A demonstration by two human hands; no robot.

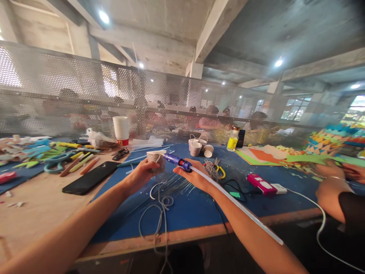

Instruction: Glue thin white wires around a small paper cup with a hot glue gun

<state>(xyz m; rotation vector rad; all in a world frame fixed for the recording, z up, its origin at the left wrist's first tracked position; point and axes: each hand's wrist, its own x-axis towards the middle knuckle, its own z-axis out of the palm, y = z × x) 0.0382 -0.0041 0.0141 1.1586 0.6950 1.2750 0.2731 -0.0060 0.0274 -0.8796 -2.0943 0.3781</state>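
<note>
My left hand (139, 175) is closed around a small paper cup (157, 160) over the middle of the blue mat. In my right hand (197, 178) is a blue hot glue gun (176, 161), its nozzle at the cup's rim. A long, whitish glue stick (242, 207) runs out of the gun's back end, over my right forearm. Loose grey cord (159, 207) lies in loops below the cup and hangs over the table's front edge. Whether the cord is fixed to the cup, I cannot tell. Thin wires (178, 184) lie on the mat between my hands.
Behind my hands stand small cord-covered cups (195, 148), scissors (219, 169) and a yellow-labelled bottle (233, 139). At left are a black phone (90, 177) and stacked paper cups (121, 129). A pink power bank (261, 184) and another person's hands (332, 179) are at right.
</note>
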